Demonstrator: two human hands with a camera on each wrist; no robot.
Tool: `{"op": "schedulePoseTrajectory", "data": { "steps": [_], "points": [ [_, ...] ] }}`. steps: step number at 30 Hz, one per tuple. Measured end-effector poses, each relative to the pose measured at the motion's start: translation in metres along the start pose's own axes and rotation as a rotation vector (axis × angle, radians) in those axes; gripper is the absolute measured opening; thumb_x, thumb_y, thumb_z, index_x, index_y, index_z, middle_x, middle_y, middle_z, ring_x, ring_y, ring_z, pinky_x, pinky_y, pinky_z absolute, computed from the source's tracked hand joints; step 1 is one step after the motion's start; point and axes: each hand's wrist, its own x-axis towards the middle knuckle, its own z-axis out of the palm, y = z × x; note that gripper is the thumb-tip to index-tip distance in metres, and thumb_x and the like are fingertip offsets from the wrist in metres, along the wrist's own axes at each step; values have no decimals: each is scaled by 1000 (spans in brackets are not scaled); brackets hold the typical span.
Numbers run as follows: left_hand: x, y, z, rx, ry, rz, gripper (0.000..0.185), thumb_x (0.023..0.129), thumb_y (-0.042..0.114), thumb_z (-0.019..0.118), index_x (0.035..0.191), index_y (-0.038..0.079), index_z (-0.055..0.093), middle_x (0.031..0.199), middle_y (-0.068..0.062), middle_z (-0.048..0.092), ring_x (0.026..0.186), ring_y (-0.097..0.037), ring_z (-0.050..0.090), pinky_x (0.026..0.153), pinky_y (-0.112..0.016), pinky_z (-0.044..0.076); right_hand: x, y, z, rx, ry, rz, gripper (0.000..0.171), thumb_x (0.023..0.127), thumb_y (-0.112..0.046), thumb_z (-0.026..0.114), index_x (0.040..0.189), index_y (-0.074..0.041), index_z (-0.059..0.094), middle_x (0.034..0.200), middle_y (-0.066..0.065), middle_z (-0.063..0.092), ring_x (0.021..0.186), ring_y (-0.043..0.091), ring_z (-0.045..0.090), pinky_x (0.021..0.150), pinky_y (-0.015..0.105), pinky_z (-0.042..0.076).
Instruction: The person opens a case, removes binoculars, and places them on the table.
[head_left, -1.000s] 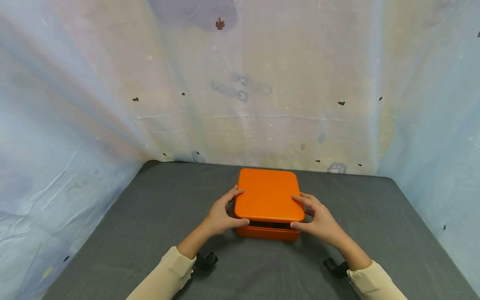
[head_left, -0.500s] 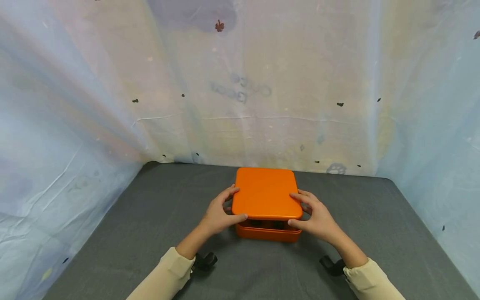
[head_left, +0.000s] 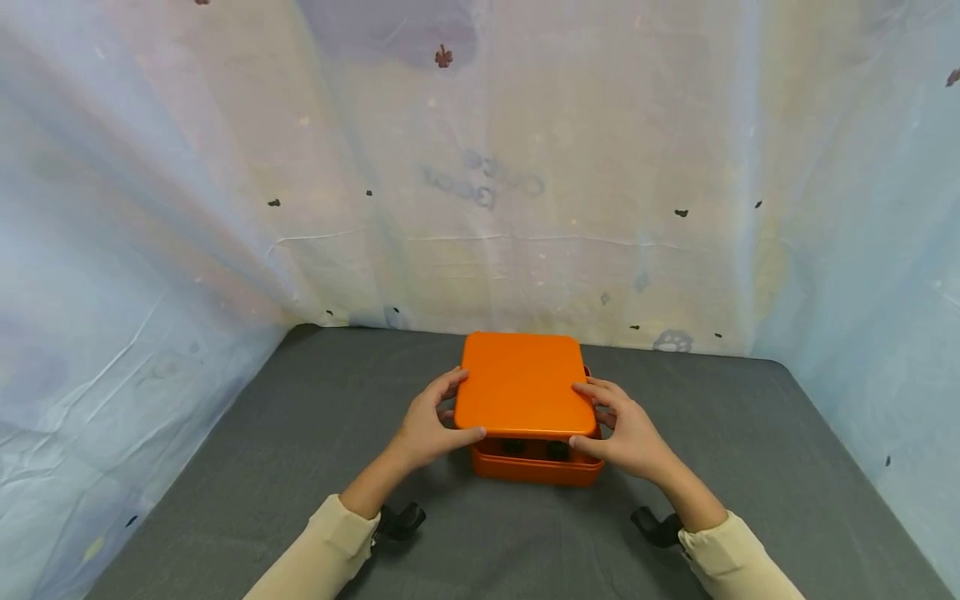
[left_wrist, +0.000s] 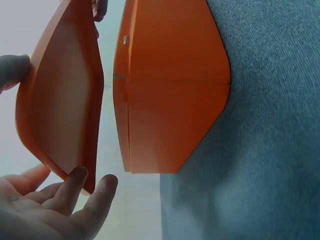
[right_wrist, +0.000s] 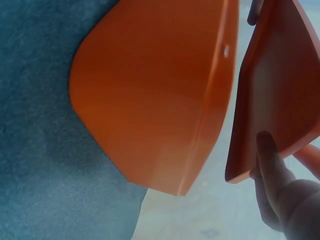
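Left hand [head_left: 424, 427] and right hand [head_left: 633, 435], partly curled, gripped the lid [head_left: 525, 385] above the box [head_left: 536, 472]; uncovering seemed in hand, next probably needing a level carry left.

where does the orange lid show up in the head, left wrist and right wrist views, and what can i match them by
Head: orange lid below and slightly right of centre, between the left hand and right hand.
Left wrist: orange lid at upper left, its underside showing.
Right wrist: orange lid at upper right, cut off by the frame.
Shared landmark: the orange box, apart from the lid in both wrist views.
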Motion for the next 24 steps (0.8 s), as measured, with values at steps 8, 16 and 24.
{"op": "schedulePoseTrajectory", "data": {
  "steps": [8,16,24],
  "points": [
    [-3,0,-7,44,0,-9,85,73,23,84,146,12,41,150,-7,40,123,-30,51,94,-48,50,4,-4,3,-11,1,-12,66,82,-20,77,141,-5,48,152,20,33,123,38,52,96,49,49],
    [-6,-4,-15,62,11,-4,86,73,23,85,146,11,41,153,-7,34,122,-31,51,92,-48,50,11,-7,7,51,-34,-3,68,81,-15,77,141,-4,47,152,18,32,116,35,56,88,38,55],
    [-11,-3,-26,22,1,-54,86,73,20,84,146,10,40,154,-8,31,127,-30,48,97,-45,49,17,-8,10,153,-65,39,68,79,-15,79,139,-5,48,141,18,40,116,39,57,86,37,56]
  ]
}}
